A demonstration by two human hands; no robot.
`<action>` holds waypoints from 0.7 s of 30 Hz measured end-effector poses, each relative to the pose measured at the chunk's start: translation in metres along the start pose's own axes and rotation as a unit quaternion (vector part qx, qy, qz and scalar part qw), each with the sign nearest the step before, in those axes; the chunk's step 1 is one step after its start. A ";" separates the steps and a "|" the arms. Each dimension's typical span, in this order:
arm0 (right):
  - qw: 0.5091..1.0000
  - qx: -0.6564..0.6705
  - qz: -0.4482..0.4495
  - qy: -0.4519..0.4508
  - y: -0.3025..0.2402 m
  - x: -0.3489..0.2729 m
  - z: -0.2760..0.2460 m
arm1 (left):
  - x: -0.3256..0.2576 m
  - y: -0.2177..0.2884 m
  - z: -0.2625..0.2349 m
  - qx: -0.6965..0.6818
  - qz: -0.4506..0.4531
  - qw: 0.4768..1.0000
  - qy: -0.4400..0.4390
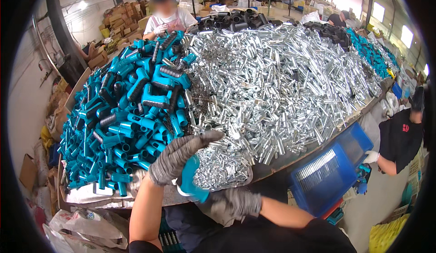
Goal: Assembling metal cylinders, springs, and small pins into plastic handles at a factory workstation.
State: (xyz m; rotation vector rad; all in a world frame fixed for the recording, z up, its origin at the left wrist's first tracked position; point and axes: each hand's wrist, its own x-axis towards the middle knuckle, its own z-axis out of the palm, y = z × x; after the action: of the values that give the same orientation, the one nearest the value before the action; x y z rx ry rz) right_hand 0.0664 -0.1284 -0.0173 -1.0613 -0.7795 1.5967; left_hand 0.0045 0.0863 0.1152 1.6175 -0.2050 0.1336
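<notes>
Between my gloved hands is a teal pistol-shaped housing, its barrel roughly upright over the bench's near edge. My left hand, in a grey knit glove, lies against the barrel with its fingers stretched out to the right. My right hand, gloved too and blurred by motion, is closed round the darker lower end of the housing; its fingertips are partly hidden. Just beyond, a shallow tray holds small silvery parts. Teal housings with black grips are heaped to the left.
Silvery metal tubes and rods cover the bench, with springs beside them and black parts behind. A person stands across. At right, another person's gloved hand reaches a blue bin. Plastic sacks lie lower left.
</notes>
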 end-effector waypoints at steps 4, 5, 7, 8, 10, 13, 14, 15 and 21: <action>0.979 0.117 -0.094 0.138 -0.028 -0.033 -0.009 | 0.003 -0.007 -0.020 -0.011 -0.109 0.994 0.025; 0.991 0.071 -0.089 0.069 -0.038 -0.033 0.016 | 0.004 -0.019 -0.027 -0.010 -0.115 0.992 0.045; 0.995 0.032 -0.092 0.011 -0.026 -0.018 0.024 | 0.012 -0.004 -0.008 0.000 -0.099 0.995 0.005; 0.956 -0.202 -0.201 0.074 0.013 0.003 -0.002 | 0.013 0.001 0.000 0.013 -0.078 0.997 -0.024; 0.849 -0.422 -0.293 0.123 0.021 0.004 -0.020 | 0.004 -0.009 -0.004 -0.037 -0.061 0.997 -0.011; 0.979 0.184 -0.024 -0.083 -0.009 -0.028 -0.027 | 0.002 -0.012 -0.008 -0.059 -0.156 0.985 0.050; 0.979 0.189 -0.026 -0.077 0.003 -0.012 -0.016 | 0.010 -0.005 -0.002 -0.038 -0.133 0.990 0.013; 0.916 0.337 -0.048 -0.214 0.029 0.012 -0.003 | 0.019 -0.003 0.003 -0.016 -0.111 0.993 -0.030; 0.963 0.255 -0.043 0.077 -0.013 -0.042 -0.016 | 0.004 -0.035 -0.017 -0.018 -0.145 0.984 0.100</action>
State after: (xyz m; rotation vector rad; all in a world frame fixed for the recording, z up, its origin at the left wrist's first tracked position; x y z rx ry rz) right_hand 0.0901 -0.1658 -0.0017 -0.7516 -0.2772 1.5068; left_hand 0.0167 0.1053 0.0825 1.5691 0.1822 0.0660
